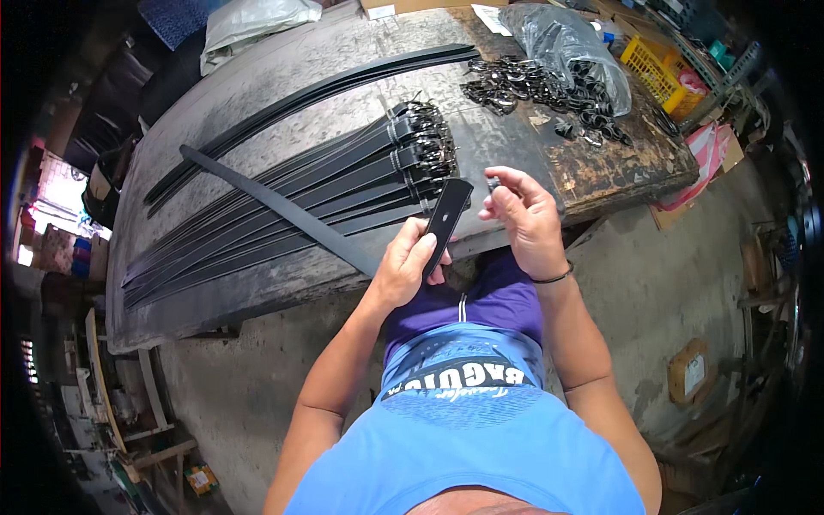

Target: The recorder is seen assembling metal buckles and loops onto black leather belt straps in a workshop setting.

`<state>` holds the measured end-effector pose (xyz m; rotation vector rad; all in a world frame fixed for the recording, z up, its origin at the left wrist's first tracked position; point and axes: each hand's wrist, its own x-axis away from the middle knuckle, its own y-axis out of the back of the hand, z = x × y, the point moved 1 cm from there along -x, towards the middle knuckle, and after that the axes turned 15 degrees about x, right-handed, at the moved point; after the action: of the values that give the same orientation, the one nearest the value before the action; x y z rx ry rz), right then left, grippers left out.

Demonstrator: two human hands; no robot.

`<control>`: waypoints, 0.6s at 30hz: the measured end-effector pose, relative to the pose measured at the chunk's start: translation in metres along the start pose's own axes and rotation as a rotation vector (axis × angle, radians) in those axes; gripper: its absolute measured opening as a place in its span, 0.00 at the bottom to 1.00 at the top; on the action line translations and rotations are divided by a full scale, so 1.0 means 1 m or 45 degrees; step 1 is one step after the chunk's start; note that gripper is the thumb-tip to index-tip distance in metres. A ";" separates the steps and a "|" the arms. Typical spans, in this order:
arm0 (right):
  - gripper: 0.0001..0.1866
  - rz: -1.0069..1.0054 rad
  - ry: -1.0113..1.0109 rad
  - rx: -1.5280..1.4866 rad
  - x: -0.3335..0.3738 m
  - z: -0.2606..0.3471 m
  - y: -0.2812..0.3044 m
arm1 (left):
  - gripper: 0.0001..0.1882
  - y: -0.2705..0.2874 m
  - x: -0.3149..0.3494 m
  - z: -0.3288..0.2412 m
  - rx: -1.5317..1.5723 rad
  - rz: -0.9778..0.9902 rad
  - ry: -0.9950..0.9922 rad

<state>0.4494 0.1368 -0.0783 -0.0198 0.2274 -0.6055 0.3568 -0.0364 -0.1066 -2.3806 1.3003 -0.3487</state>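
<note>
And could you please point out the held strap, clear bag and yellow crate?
Held strap (451, 203): head view, flat face near its end.
Clear bag (568, 45): head view, middle of its plastic.
Yellow crate (649, 72): head view, its side wall.

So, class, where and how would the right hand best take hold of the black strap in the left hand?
Probably near the upper end of the black strap, from the right, pinching its two faces: it is flat and narrow, and that end juts free beyond the left hand. The right hand is on that side, but pinches a small metallic piece.
</note>
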 end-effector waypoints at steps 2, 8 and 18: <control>0.14 0.082 -0.054 -0.004 -0.004 0.007 -0.005 | 0.11 -0.002 -0.003 0.001 -0.212 0.015 -0.049; 0.12 0.263 -0.225 0.098 -0.012 0.007 0.010 | 0.10 -0.018 -0.003 -0.013 -0.453 0.059 0.124; 0.09 0.498 -0.504 -0.220 0.007 -0.043 -0.013 | 0.21 -0.012 -0.013 0.001 -0.438 0.004 0.046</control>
<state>0.4382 0.1239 -0.1204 -0.2541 -0.1020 -0.1827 0.3588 -0.0193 -0.1026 -2.6618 1.4817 -0.1786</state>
